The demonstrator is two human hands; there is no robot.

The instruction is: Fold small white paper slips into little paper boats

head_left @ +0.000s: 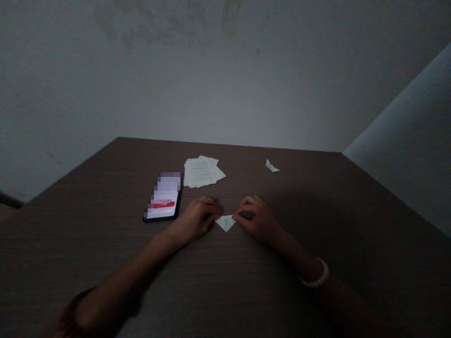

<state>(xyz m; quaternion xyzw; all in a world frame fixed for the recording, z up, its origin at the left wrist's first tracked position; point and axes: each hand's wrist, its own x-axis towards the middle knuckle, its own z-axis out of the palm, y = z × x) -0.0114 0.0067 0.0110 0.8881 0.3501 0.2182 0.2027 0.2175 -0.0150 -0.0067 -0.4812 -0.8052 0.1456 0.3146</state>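
A small piece of printed paper (226, 223), folded to a triangle with its point toward me, lies on the table between my hands. My left hand (198, 217) pinches its left corner between thumb and fingers. At the right corner, the thumb and fingertips of my right hand (259, 217) are closed on the same paper. A pale beaded bracelet (316, 277) circles my right wrist. Beyond my left hand sits a loose stack of small printed sheets (201, 172).
A phone (164, 197) with a lit, partly blurred screen lies left of my left hand. Farther back on the right stands a small folded paper boat (271, 166). The brown wooden table (218, 291) reaches back to a grey wall (225, 94).
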